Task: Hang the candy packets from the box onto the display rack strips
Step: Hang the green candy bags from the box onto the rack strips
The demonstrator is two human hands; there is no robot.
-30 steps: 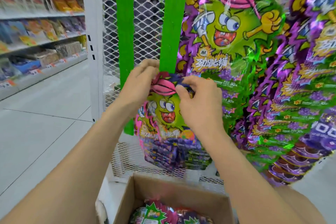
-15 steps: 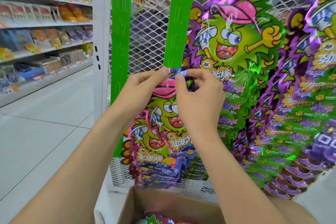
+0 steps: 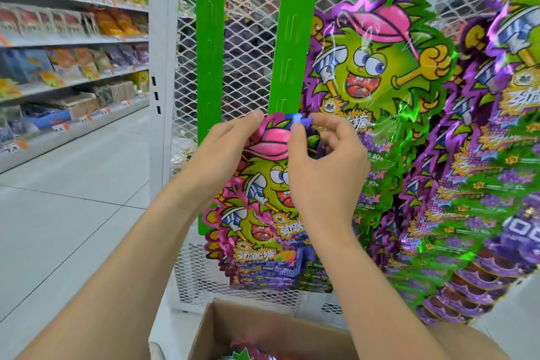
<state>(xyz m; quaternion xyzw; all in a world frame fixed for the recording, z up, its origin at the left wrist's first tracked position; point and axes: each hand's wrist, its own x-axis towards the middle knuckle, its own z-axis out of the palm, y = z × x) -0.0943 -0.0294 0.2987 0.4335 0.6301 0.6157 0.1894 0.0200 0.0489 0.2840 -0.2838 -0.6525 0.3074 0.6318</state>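
Note:
I hold a candy packet point(image 3: 264, 181), green cartoon face with a pink cap, against the middle green display strip point(image 3: 289, 38). My left hand point(image 3: 222, 155) pinches the packet's top left edge. My right hand point(image 3: 324, 164) pinches its top at the strip's lower part, covering the packet's right half. More packets point(image 3: 257, 260) hang below it on the same strip. The left green strip point(image 3: 209, 47) is bare. At the bottom stands the open cardboard box point(image 3: 210, 327) with packets point(image 3: 248, 354) inside.
Dense rows of hung packets point(image 3: 394, 67) fill the strips to the right. A white mesh rack panel point(image 3: 248, 9) and white post point(image 3: 159, 67) stand behind. Store shelves point(image 3: 73, 38) with goods line the left across a tiled aisle floor point(image 3: 73, 199).
Both hands have raised the packet's top higher along the middle strip; the view has tilted up, showing less of the box.

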